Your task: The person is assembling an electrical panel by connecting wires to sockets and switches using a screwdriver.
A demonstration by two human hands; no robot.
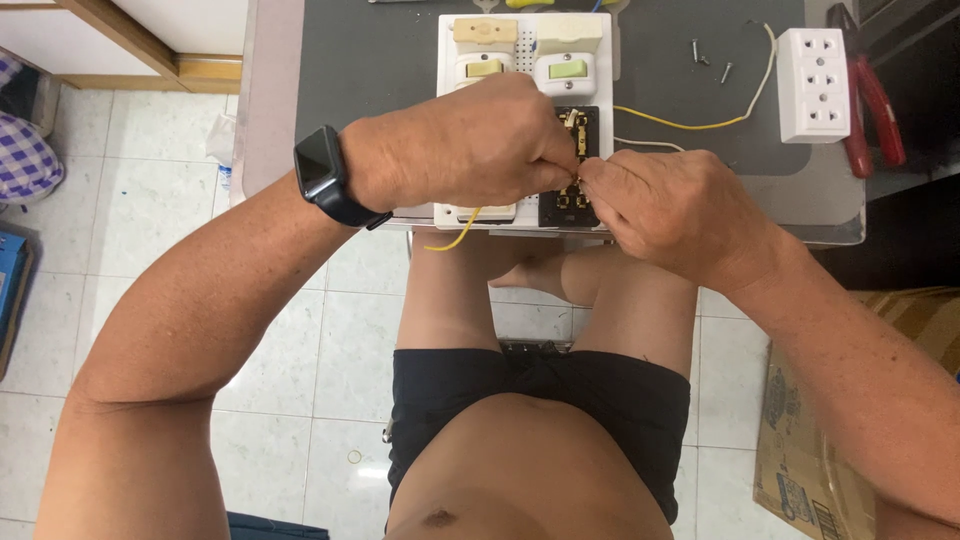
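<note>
A white board [526, 45] with cream switch units lies on a dark grey table [370, 60]. A black socket part [578, 160] with brass contacts is mounted on its lower right. My left hand [470, 145], with a black smartwatch [325, 175] on the wrist, pinches a yellow wire [455, 237] at that black part. My right hand [655, 205] meets it from the right, fingertips pinched at the same brass contacts. What the fingertips grip is mostly hidden.
A white three-outlet socket block [813, 85] with a yellow lead [690, 125] lies at the right. Red-handled pliers [870, 110] lie beside it, and loose screws [705, 58] above. A cardboard box [850, 430] stands on the tiled floor at right.
</note>
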